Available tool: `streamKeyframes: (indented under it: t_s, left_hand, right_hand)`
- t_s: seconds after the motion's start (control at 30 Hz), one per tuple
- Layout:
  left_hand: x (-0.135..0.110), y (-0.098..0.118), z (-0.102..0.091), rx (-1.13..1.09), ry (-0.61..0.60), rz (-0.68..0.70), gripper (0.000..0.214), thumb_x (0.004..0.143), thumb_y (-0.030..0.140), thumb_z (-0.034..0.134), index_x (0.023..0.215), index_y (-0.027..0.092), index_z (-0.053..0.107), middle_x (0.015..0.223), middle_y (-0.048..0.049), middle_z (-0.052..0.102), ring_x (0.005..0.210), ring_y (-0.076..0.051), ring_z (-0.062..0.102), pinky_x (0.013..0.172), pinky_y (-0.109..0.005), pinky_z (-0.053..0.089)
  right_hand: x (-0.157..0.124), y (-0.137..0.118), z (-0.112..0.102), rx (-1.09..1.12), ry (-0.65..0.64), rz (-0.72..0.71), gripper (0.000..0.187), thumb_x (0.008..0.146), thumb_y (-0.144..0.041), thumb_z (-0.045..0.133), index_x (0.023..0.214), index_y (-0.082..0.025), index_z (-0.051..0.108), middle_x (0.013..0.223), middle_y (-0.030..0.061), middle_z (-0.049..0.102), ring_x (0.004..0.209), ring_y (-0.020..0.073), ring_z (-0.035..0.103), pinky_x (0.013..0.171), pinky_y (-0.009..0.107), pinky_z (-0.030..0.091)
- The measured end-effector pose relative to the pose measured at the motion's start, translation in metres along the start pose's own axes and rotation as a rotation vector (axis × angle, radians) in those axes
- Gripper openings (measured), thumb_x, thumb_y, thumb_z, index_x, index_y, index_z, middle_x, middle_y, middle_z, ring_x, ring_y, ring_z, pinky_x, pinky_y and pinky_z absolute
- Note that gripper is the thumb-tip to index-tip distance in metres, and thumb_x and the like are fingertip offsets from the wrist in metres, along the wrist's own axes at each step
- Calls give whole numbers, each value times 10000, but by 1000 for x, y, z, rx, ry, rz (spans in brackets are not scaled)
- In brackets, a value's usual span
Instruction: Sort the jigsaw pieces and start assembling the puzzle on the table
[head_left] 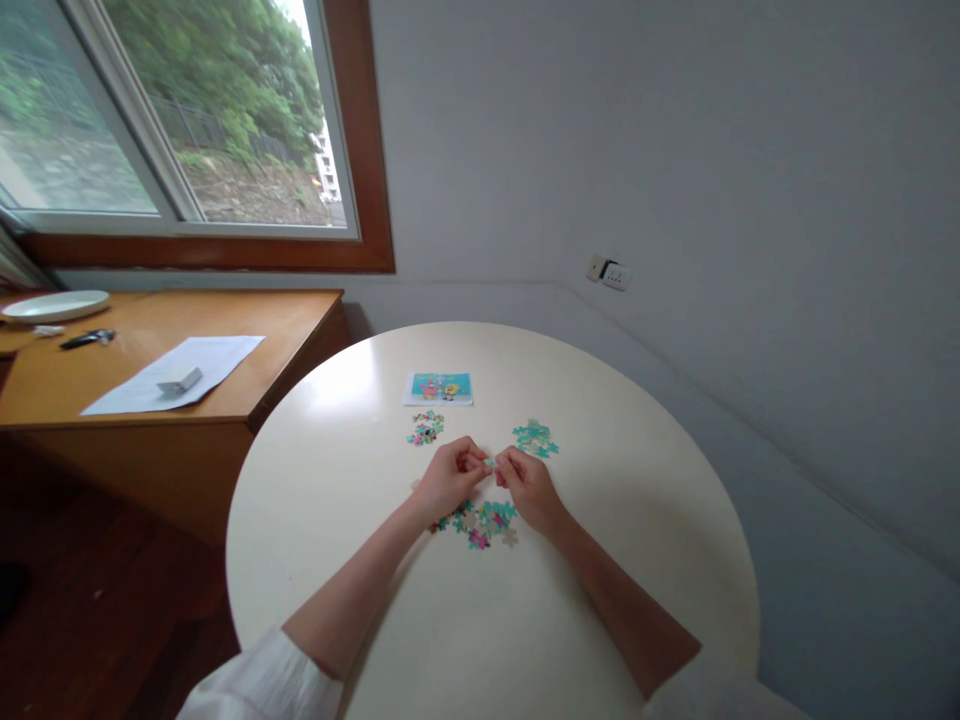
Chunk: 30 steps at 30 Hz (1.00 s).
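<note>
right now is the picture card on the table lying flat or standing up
Lying flat: the picture card rests face up on the round table, its printed side showing from above.

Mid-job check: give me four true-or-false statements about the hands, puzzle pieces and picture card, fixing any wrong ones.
1. The left hand holds a small pale jigsaw piece. True.
2. The rectangular teal picture card lies on the brown wooden desk. False: it lies on the round white table.
3. Teal jigsaw pieces lie beyond the right hand. True.
4. The multicoloured jigsaw pieces nearest the person form a finished picture. False: they lie in a jumbled pile.
</note>
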<state>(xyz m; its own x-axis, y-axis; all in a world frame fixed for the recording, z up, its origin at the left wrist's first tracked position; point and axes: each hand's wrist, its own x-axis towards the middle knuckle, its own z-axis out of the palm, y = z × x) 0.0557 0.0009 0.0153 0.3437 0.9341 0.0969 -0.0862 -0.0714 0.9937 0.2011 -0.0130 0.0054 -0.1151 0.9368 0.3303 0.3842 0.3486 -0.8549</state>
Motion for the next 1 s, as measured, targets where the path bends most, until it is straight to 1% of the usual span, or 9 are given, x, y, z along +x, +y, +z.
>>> streamKeyframes:
  t_s: [0.1,0.23,0.3,0.43,0.57,0.7,0.9,1.0]
  left_hand:
    - [1,-2,1,-23,2,-14,324,573,339,740,677,146,502,538,28,569,498,-83,506,489,-194,328]
    - [1,-4,2,-1,49,-13,323,571,357,733,664,144,510,505,37,556,457,-67,466,460,-184,295]
    - [1,-4,2,3,58,-10,322,574,362,727,663,143,509,501,39,554,441,-59,445,450,-182,282]
    - [0,-4,4,11,38,8,301,587,353,711,659,141,511,528,28,561,470,-66,459,463,-185,292]
    - [-1,-2,4,45,43,14,247,613,321,673,660,140,511,475,51,509,438,-53,405,445,-178,265]
    - [-1,-1,3,48,58,-3,250,604,323,667,658,139,506,426,76,454,389,-32,323,411,-169,220]
    - [0,-1,2,32,76,-9,268,597,334,676,643,138,500,410,77,456,372,-24,303,393,-163,200]
    - [0,-1,1,28,70,-10,272,594,337,678,646,134,505,418,71,472,373,-28,327,392,-165,211]
  right_hand:
    - [1,-1,1,17,17,9,382,853,-409,352,543,-198,425,503,-17,452,496,110,431,526,248,352]
    - [1,1,2,79,31,7,422,864,-462,331,553,-195,432,516,-14,461,512,110,437,528,242,365]
    - [1,2,3,78,29,19,398,846,-471,377,564,-196,434,514,-23,450,507,107,421,511,236,355]
    - [1,3,3,52,9,36,322,808,-429,461,586,-198,443,514,-32,438,495,105,395,496,235,340]
    - [2,3,3,76,-15,25,267,806,-382,464,614,-196,462,548,-20,477,521,112,427,511,239,351]
    - [3,5,3,87,-34,17,228,806,-345,458,635,-194,467,567,-17,488,539,118,447,537,248,365]
    - [3,7,2,124,-73,19,202,807,-337,471,666,-192,481,590,-17,511,555,117,461,546,246,372]
    - [2,7,2,161,-89,35,186,798,-345,483,696,-190,493,612,-13,533,577,120,490,566,249,397]
